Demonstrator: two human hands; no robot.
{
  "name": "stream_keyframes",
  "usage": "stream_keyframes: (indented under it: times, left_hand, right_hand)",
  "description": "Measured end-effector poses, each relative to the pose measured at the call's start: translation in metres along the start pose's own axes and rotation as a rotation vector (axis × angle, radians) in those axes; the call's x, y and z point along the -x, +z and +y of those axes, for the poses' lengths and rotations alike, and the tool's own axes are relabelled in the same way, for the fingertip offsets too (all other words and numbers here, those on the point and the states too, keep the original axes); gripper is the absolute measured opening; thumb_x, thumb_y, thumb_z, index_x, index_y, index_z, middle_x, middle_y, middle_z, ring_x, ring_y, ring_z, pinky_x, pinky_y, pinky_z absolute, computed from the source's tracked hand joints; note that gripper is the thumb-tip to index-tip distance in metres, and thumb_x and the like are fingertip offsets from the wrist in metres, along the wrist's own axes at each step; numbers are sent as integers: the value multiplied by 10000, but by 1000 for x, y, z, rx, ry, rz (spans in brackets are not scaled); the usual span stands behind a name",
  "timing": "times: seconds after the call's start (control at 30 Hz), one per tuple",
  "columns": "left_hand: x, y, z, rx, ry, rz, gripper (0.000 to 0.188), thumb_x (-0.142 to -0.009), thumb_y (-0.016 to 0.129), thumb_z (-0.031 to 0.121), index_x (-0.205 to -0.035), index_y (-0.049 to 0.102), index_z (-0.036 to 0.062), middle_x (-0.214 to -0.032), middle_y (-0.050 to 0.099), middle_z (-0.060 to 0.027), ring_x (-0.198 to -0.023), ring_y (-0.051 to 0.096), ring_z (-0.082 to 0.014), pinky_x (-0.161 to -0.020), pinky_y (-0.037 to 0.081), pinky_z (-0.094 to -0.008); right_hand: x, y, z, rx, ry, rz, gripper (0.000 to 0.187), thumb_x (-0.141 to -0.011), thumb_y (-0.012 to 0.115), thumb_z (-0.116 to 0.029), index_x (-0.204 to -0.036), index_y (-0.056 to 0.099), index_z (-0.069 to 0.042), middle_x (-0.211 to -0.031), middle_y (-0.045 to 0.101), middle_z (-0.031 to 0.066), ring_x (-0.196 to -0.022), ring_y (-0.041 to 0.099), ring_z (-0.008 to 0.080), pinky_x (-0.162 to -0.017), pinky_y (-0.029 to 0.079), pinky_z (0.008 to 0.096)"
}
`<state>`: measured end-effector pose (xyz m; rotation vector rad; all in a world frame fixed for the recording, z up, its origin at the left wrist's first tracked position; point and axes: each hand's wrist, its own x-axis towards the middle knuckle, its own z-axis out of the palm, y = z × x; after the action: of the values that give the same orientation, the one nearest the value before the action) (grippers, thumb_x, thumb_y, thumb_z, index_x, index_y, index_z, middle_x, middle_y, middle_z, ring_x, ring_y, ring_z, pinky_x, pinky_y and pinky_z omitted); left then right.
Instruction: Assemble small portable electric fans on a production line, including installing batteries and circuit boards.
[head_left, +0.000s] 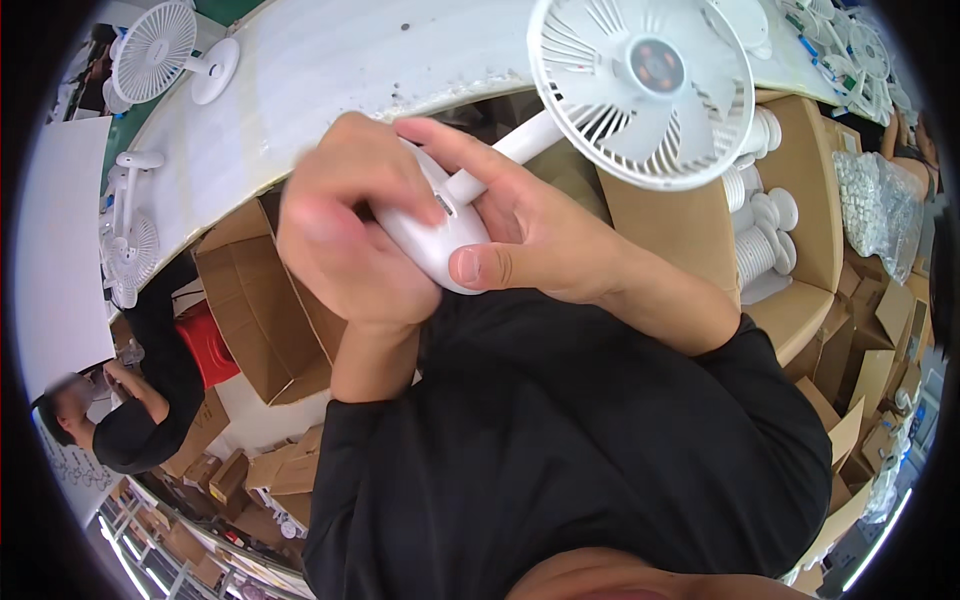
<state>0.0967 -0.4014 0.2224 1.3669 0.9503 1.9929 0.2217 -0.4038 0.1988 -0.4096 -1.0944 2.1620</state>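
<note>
A white desk fan (645,95) is held up in front of my chest, its round grille tilted to the upper right and its oval base (430,240) between my hands. My right hand (545,225) is closed around the base, thumb on the near edge and fingers along the far side by the neck (525,140). Curled and partly blurred, my left hand (350,225) presses against the base's left side. One of its fingertips touches beside a small slot on the base. Whether anything small is pinched in the left fingers is hidden.
Beyond my hands runs a white table (330,55) with another white fan (155,50) at its far left. An open carton (790,250) of white fan parts stands at right; an opened cardboard box (260,300) is at left. A co-worker (140,410) sits further left.
</note>
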Motion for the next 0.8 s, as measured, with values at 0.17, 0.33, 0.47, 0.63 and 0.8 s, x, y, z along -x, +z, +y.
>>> stream_keyframes:
  times: [0.17,0.33,0.47,0.63,0.8]
  left_hand:
    - [7,-10,-3,229,-192,83,517,-1050,264,375,-723,538,83,-602,498,-28,-600,401,-139,-589,353,-273]
    - [6,-22,-1,144,-37,-126,500,-1046,268,384,-754,536,80,-605,507,-31,-612,416,-151,-607,366,-276]
    - [1,-12,-2,90,56,-124,485,-1043,278,386,-774,536,77,-608,513,-33,-609,417,-153,-611,366,-272]
    - [2,0,10,290,-166,19,488,-1040,295,400,-768,539,77,-622,521,-35,-595,406,-146,-608,358,-263]
    - [8,-17,12,204,-78,-175,507,-1037,293,426,-775,546,74,-648,533,-42,-590,402,-144,-608,353,-259]
  right_hand:
    - [3,2,7,9,-33,38,953,-792,757,-179,-1540,185,-36,-1476,357,196,-1311,399,280,-1089,320,346]
    - [-2,1,-12,80,107,-12,1016,-777,763,-175,-1557,123,-61,-1526,285,182,-1378,319,293,-1114,267,361]
    - [-7,-2,-14,233,30,-74,1020,-785,751,-202,-1562,104,-65,-1553,237,190,-1408,276,304,-1133,230,383]
    - [1,6,-7,375,-237,-81,1000,-814,732,-265,-1562,102,-57,-1570,192,210,-1437,219,340,-1159,176,423]
    - [-3,7,-4,245,-175,-106,963,-846,695,-244,-1566,81,-64,-1590,131,204,-1451,176,352,-1165,138,449]
